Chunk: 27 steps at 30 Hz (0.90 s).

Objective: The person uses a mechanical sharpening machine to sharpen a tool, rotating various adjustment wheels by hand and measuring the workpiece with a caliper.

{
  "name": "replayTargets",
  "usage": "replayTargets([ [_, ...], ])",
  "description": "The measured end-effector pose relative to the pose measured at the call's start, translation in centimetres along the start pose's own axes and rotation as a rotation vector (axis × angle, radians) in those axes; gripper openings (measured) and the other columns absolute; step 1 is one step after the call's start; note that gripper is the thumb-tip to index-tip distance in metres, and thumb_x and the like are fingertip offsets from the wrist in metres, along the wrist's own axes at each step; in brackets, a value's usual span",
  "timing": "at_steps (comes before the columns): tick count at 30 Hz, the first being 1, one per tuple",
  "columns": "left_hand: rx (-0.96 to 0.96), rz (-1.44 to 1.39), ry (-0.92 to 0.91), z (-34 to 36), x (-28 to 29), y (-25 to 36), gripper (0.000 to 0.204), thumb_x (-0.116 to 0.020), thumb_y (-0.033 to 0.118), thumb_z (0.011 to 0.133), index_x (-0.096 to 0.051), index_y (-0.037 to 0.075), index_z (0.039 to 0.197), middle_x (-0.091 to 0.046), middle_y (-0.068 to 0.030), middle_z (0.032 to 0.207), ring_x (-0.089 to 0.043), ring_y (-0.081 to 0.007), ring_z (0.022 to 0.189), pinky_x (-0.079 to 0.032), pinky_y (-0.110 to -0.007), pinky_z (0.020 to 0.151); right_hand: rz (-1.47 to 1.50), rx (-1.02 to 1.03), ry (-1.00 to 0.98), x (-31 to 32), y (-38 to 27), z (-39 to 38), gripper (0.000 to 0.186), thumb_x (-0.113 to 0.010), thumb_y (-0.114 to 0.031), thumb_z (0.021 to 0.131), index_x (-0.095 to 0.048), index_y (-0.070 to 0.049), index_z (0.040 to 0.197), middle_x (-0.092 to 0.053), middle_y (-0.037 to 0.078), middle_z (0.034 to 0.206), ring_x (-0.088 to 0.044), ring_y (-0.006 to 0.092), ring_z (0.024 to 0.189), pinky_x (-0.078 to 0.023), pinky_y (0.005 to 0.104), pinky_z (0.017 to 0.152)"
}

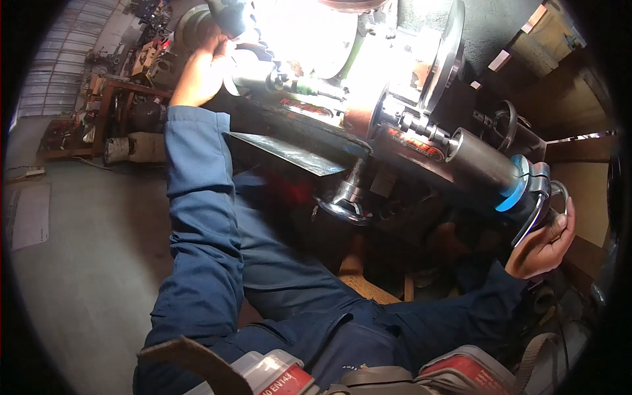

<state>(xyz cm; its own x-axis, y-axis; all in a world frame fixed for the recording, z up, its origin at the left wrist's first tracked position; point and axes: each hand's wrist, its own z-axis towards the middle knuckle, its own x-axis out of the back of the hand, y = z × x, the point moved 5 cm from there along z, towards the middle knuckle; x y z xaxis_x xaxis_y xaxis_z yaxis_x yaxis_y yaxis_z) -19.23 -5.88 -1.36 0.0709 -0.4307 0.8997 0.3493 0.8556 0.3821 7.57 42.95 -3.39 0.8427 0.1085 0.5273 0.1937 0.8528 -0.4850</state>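
My right hand (545, 247) is closed round the curved metal rim of a small handwheel (532, 224) at the right end of a workshop machine. A blue collar (515, 183) and a thick grey cylinder (484, 161) sit just inboard of that wheel. At the upper left, my left hand (199, 76) reaches up to the machine's far end, fingers curled beside a dark rounded part (228, 16) and a ridged, coil-like strip (262, 43). What it grips is partly hidden and lost in glare. A large metal disc (444, 59) stands on edge at the machine's middle.
A second handwheel (345, 205) juts toward my lap below the machine bed, by a flat metal plate (286, 153). Another wheel (508, 125) is behind the cylinder. A cluttered bench (105, 108) stands at left. My respirator (388, 378) fills the lower edge.
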Motion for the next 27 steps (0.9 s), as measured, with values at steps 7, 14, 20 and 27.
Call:
replayTargets([
  [7, -0.084, 0.006, 0.081, -0.6, 0.5, 1.1, 0.021, -0.045, 0.023, 0.097, -0.050, 0.006, 0.108, -0.061, -0.0120, 0.081, -0.061, -0.0213, 0.073, -0.047, -0.034, 0.066, 0.057, -0.147, -0.164, -0.1, -0.2, 1.0, 0.030, -0.042, -0.021, 0.099, -0.062, -0.003, 0.113, -0.064, 0.012, 0.109, -0.062, 0.0214, 0.098, -0.049, 0.0293, 0.084],
  [14, -0.091, 0.034, 0.044, -0.3, 0.2, 0.8, 0.024, -0.045, 0.024, 0.097, -0.053, 0.004, 0.106, -0.062, -0.0143, 0.081, -0.060, -0.0241, 0.072, -0.046, -0.035, 0.066, 0.029, -0.161, -0.306, -0.5, 1.2, 2.0, 0.029, -0.044, -0.021, 0.098, -0.061, -0.006, 0.117, -0.064, 0.007, 0.110, -0.059, 0.0153, 0.098, -0.044, 0.0259, 0.086],
  [20, -0.108, 0.045, 0.041, 0.0, 0.1, 0.3, 0.029, -0.045, 0.026, 0.097, -0.053, 0.002, 0.111, -0.062, -0.0172, 0.089, -0.059, -0.0304, 0.079, -0.046, -0.038, 0.071, -0.073, -0.190, -0.420, -1.3, 1.7, 3.5, 0.029, -0.044, -0.023, 0.097, -0.063, -0.008, 0.114, -0.065, 0.010, 0.109, -0.060, 0.0212, 0.103, -0.043, 0.0310, 0.091],
  [27, 0.010, 0.017, -0.019, 0.3, -0.2, -0.1, 0.028, -0.045, 0.027, 0.097, -0.053, 0.001, 0.108, -0.062, -0.0187, 0.092, -0.060, -0.0315, 0.083, -0.046, -0.038, 0.073, -0.199, -0.301, -0.542, -2.0, 2.7, 4.6, 0.033, -0.045, -0.029, 0.097, -0.061, -0.007, 0.115, -0.064, 0.010, 0.109, -0.058, 0.0192, 0.103, -0.041, 0.0286, 0.091],
])
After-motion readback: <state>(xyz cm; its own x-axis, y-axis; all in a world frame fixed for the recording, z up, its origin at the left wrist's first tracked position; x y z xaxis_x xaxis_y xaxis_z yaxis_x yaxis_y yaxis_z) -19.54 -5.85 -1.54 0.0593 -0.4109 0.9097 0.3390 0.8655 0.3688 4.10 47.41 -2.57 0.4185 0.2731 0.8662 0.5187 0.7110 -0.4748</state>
